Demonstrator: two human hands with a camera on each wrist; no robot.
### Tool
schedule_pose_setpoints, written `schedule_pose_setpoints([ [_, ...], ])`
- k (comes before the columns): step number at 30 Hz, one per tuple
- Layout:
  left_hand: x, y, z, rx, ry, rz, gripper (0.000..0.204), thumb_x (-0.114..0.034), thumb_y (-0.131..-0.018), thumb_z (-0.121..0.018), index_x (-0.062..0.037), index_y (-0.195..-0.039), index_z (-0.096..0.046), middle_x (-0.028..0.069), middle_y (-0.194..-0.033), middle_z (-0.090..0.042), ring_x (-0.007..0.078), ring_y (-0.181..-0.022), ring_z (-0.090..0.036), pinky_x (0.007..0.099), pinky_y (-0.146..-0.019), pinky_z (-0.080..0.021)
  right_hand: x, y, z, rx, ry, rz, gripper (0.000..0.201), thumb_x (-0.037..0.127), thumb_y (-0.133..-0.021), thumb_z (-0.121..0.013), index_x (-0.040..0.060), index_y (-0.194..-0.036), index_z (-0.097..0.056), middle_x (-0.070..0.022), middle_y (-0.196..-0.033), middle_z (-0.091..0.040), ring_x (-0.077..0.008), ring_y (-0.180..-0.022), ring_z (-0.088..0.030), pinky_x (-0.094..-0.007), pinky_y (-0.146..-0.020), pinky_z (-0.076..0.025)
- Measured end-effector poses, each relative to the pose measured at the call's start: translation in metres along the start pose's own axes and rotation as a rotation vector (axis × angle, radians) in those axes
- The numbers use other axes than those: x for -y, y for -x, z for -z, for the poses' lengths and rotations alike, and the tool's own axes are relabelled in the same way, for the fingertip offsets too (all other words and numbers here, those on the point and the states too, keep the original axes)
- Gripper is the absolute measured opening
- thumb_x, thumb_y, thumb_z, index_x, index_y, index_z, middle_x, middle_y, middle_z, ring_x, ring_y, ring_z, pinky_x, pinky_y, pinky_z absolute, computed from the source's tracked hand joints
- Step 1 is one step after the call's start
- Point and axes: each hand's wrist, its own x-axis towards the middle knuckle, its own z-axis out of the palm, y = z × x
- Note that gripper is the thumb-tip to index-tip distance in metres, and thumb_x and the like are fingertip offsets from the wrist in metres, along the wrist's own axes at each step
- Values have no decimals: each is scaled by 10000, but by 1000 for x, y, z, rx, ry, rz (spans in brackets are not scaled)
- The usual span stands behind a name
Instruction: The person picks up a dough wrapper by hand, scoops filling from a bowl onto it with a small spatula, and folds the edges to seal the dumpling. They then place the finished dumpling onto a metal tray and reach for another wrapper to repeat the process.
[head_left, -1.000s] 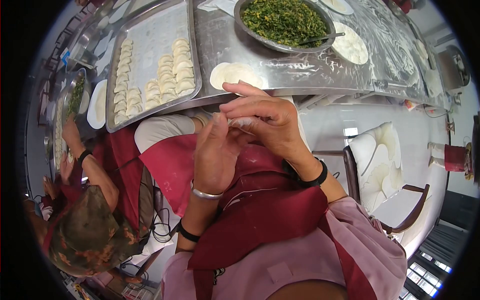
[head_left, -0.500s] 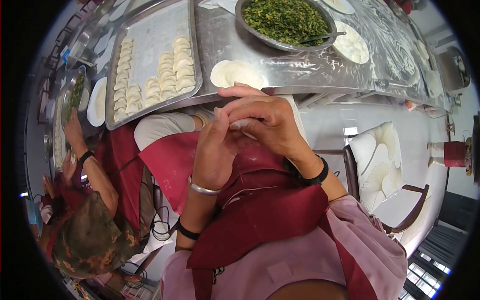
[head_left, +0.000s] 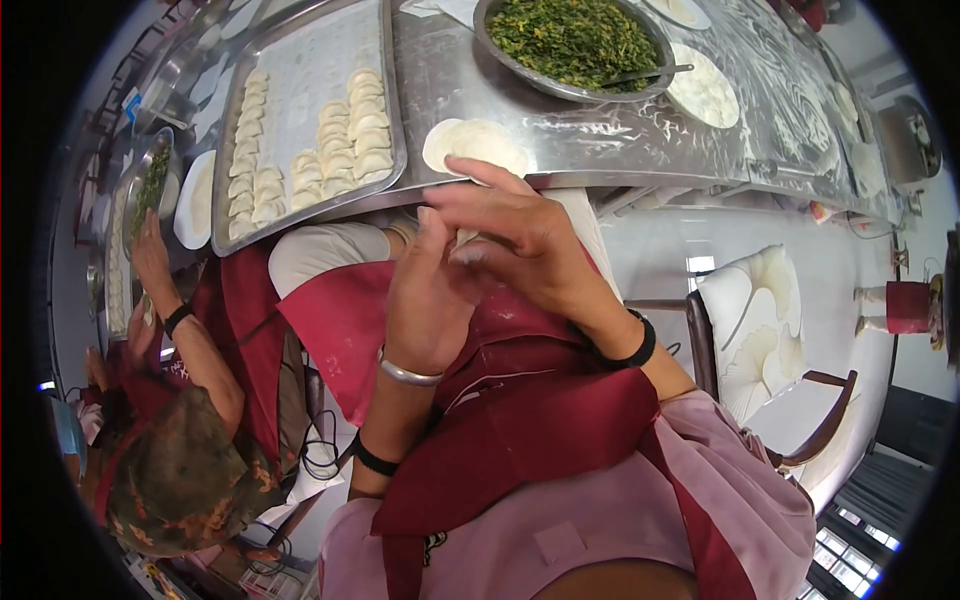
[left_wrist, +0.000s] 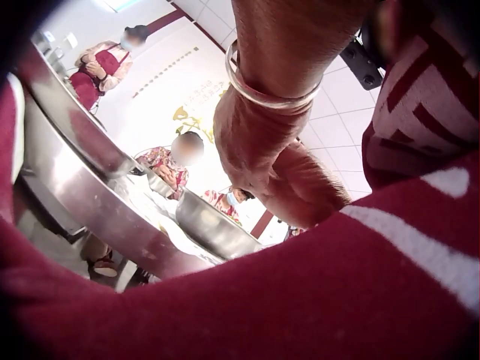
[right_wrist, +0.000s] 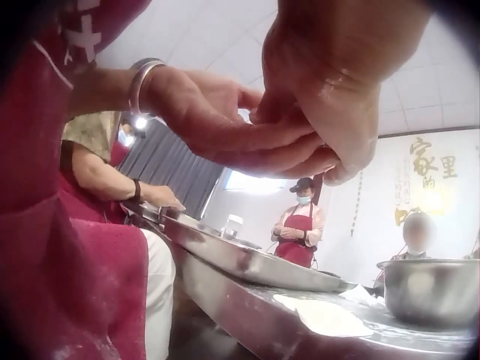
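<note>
Over my lap, at the table's near edge, my two hands meet around a dumpling, of which only a sliver of pale dough shows in the head view. My left hand cradles it from below, thumb upright. From the other side my right hand reaches over, its thumb and lower fingers at the dough and its upper fingers stretched out. In the right wrist view the left fingers lie under the right hand, hiding most of the dumpling. Just beyond the hands, round wrappers overlap on the metal table.
A tray with rows of dumplings stands at the left. Behind the wrappers is a bowl of chopped green filling with a spoon, beside a floury plate. Another person works at the left; a cushioned chair stands right.
My right hand's fingers have lifted and spread a little, uncovering a sliver of dough beside the left thumb. The left hand has barely shifted. The neighbour's hand has moved slightly.
</note>
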Motion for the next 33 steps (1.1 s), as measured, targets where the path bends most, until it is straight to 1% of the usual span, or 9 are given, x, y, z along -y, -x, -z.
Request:
schedule_pose_setpoints([
  [5,-1,1,-2,-2,47,-61,619,-507,-1031,-298,16,-1326,-447,107,-1244,-566,216,-1111,-562,397,-967,-447,9,2,-2,-110,66,-49,519,-16,-704,-729,58,-1208,-630,-105,-1286,-616,-349,-1353,-415,-436,-1075,-380],
  [11,-1,2,-9,-141,148,-106,566,-464,-1037,-335,16,-1310,-460,102,-1231,-563,228,-1134,-539,396,-973,-446,-8,2,-3,-76,47,74,369,-21,-727,-694,42,-1091,-698,-104,-1197,-672,-367,-1335,-439,-455,-1078,-366],
  [14,0,2,-1,-140,219,-104,531,-439,-1038,-362,7,-1303,-473,95,-1228,-563,225,-1128,-537,392,-968,-448,-4,-2,-6,-65,42,50,285,-12,-751,-678,38,-1030,-714,-115,-1140,-693,-376,-1314,-463,-456,-1064,-382],
  [17,1,-1,2,-137,117,-86,529,-434,-1037,-369,7,-1306,-483,88,-1223,-563,208,-1087,-546,391,-960,-451,-10,-4,-5,-91,233,175,349,52,-736,-716,104,-1080,-685,-101,-1169,-675,-352,-1263,-511,-449,-1025,-413],
  [20,3,-4,5,-105,108,-102,536,-434,-1038,-367,14,-1304,-494,83,-1207,-571,184,-1050,-550,383,-941,-455,-11,-3,-6,-125,224,150,404,17,-713,-710,35,-1115,-674,-143,-1184,-665,-397,-1297,-476,-463,-1028,-415],
  [26,-7,-9,2,-37,202,-10,510,-400,-1043,-376,23,-1295,-510,74,-1136,-608,156,-995,-562,346,-897,-458,-18,2,-11,-147,306,78,515,81,-736,-715,9,-1229,-588,-154,-1330,-569,-412,-1308,-457,-477,-1039,-403],
  [29,-1,-15,12,-39,426,13,445,-330,-1048,-399,32,-1285,-504,81,-1161,-602,165,-989,-584,317,-863,-470,-24,-1,-16,-156,439,133,592,65,-636,-783,39,-1192,-579,-133,-1298,-569,-407,-1284,-467,-485,-1000,-435],
  [32,-1,-24,16,-60,402,-12,431,-324,-1043,-415,25,-1278,-509,82,-1170,-605,164,-992,-593,318,-860,-479,-23,-5,-12,-98,367,53,572,75,-684,-759,28,-1224,-575,-148,-1306,-569,-398,-1278,-477,-475,-1021,-429],
  [33,-1,-27,18,-108,328,-14,368,-248,-1023,-477,22,-1270,-506,102,-1168,-606,190,-1011,-606,342,-890,-497,-23,-7,-8,-113,333,16,550,70,-720,-736,23,-1244,-572,-154,-1318,-565,-383,-1274,-488,-460,-1029,-426],
])
